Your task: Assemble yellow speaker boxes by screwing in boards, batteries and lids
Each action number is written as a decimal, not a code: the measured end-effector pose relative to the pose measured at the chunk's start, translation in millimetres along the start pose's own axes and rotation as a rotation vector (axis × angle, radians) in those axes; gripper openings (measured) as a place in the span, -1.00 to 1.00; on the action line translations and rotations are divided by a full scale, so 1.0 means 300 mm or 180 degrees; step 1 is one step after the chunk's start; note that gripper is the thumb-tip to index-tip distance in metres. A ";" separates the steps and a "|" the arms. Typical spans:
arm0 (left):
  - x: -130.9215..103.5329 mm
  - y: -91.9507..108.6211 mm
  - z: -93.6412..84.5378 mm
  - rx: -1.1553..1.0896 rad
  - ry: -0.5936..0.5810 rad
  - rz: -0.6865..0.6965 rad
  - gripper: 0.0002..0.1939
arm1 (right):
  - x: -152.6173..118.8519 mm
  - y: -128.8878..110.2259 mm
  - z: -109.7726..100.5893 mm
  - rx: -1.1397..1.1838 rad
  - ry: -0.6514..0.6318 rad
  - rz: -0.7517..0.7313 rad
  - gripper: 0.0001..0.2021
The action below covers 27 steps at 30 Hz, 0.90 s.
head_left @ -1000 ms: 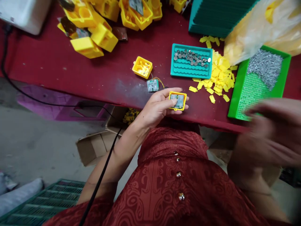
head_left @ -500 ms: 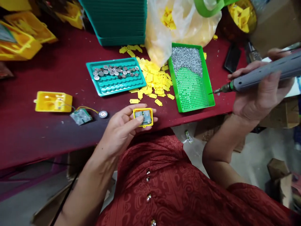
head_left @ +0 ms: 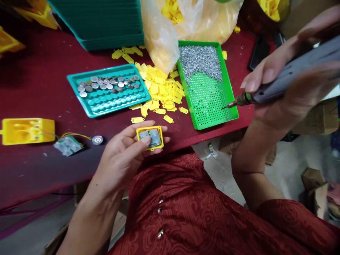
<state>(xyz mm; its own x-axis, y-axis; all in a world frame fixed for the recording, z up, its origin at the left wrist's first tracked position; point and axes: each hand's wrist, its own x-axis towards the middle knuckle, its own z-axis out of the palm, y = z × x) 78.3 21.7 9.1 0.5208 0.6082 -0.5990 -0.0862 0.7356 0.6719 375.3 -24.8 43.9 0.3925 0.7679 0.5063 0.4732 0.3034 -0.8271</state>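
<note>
My left hand (head_left: 124,152) is closed around a small yellow plastic case (head_left: 160,132), its thumb pressing on the circuit board (head_left: 154,137) inside. In my right hand (head_left: 276,102) is a grey electric screwdriver (head_left: 292,67), gripped along its body. Its thin bit points left, over the lower right part of the green perforated tray (head_left: 196,122). Many small silver screws (head_left: 202,60) are heaped at the tray's far end. Left of my left hand lie a yellow housing (head_left: 29,131), a wired circuit board (head_left: 68,145) and a small round speaker (head_left: 97,140).
A teal tray (head_left: 106,102) holds several button cells. Beside it is a pile of small yellow plastic tabs (head_left: 162,88), below a translucent bag (head_left: 159,42). Stacked teal trays (head_left: 106,21) stand at the back. A black phone (head_left: 259,53) lies at the right.
My right hand has brought the screwdriver left, its bit now over the green tray instead of at its right edge. The view has shifted; my left hand still holds the case.
</note>
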 end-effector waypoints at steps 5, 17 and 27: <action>0.004 0.001 0.021 0.0033 0.0026 0.0010 -0.66 | -0.087 0.038 0.081 -0.0749 0.0942 -0.0280 -0.48; -0.006 0.014 0.041 0.0120 0.0157 0.0083 -0.69 | -0.103 0.119 0.100 -0.1758 0.1002 0.0160 -0.46; -0.009 0.013 0.038 0.0092 0.0211 0.0070 -0.66 | -0.088 0.100 0.043 -0.1301 -0.0352 -0.0065 -0.24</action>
<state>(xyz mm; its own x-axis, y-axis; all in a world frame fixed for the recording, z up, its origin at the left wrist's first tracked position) 86.3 19.4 18.3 0.4616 0.6432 -0.6109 -0.0719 0.7135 0.6969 369.1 -28.7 2.7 0.3035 0.8266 0.4739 0.7626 0.0875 -0.6410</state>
